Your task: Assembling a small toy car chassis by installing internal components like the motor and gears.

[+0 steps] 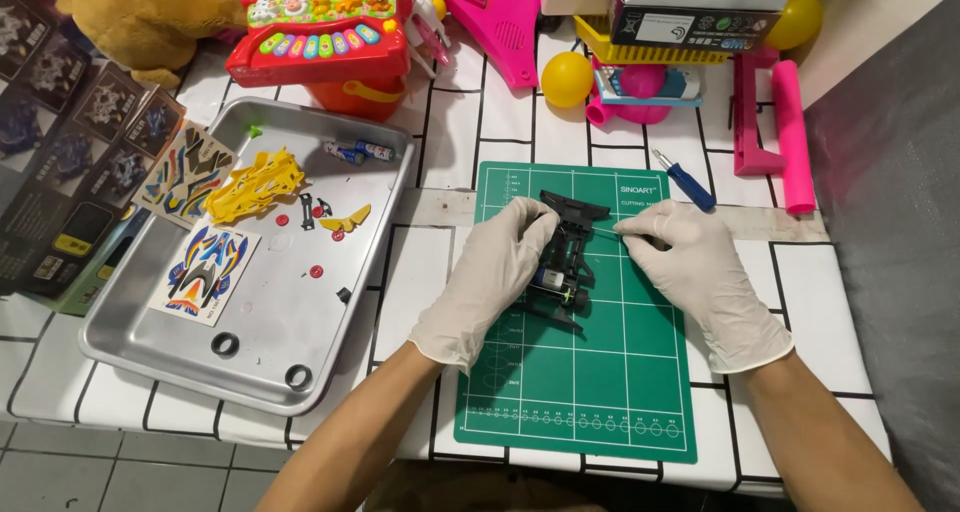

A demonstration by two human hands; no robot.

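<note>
With my left hand (pixel 497 272) clamped on the black toy car chassis (pixel 563 262) over the green cutting mat (pixel 570 392), I'd judge my right hand (pixel 690 262), pinching a thin part at its front, should push in straight, using 2 fingers only.

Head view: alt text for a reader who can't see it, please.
Two gloved hands, left and right, hold a small black toy car frame over a green cutting mat. A metal tray of parts and sticker sheets sits to the left, with a blue screwdriver and bright toys behind.
</note>
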